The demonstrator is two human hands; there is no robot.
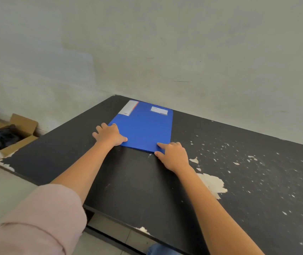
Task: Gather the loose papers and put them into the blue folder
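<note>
The blue folder lies closed and flat on the black table, close to the wall. It carries a white label near its far edge and a white strip on its far left corner. My left hand rests on the folder's near left corner, thumb on the cover. My right hand grips the near right corner, with thumb and forefinger on the blue cover. No loose papers show anywhere on the table.
The table's black surface is chipped, with pale patches right of my right arm. A grey wall runs just behind the folder. On the floor at the left stands an open cardboard box holding something dark.
</note>
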